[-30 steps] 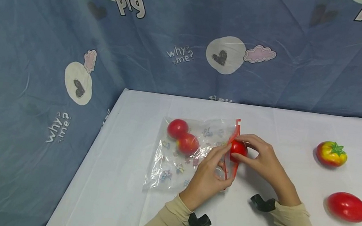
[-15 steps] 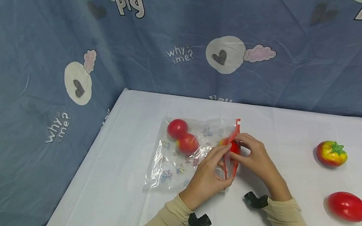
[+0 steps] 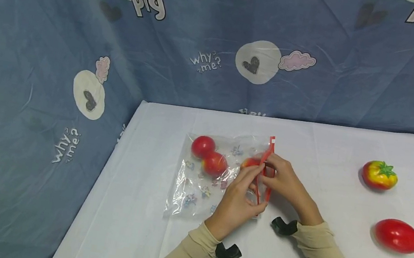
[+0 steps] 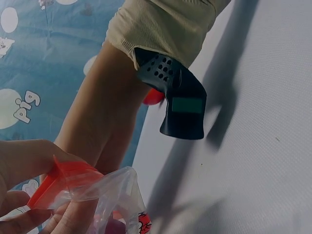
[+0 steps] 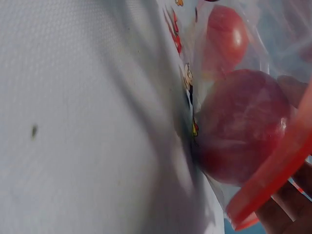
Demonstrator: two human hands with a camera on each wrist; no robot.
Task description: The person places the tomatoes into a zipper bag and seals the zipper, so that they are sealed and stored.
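A clear zip bag [image 3: 191,189] with a red zip edge lies on the white table, its mouth facing right. My left hand [image 3: 236,201] pinches the red zip edge [image 4: 68,180] and holds the mouth apart. Two red toy fruits [image 3: 214,164] lie deeper in the bag. My right hand [image 3: 284,179] reaches into the mouth, its fingers curled around a round red toy fruit [image 3: 249,162] with some yellow on it. The left hand and zip edge partly cover that fruit in the head view. Through the plastic, the right wrist view shows this fruit [image 5: 241,126] large, just inside the edge.
To the right, a red-and-yellow toy fruit [image 3: 379,175] with a green leafy top stands on the table. Nearer lies an oval red toy fruit [image 3: 397,235]. Black wrist cameras [image 3: 228,253] stick out from both sleeves. A blue printed cloth [image 3: 207,25] hangs behind the table.
My right hand has moved left with the round red toy fruit, carrying it from the bag's mouth to inside the zip edge. The left hand and the bag have stayed in place.
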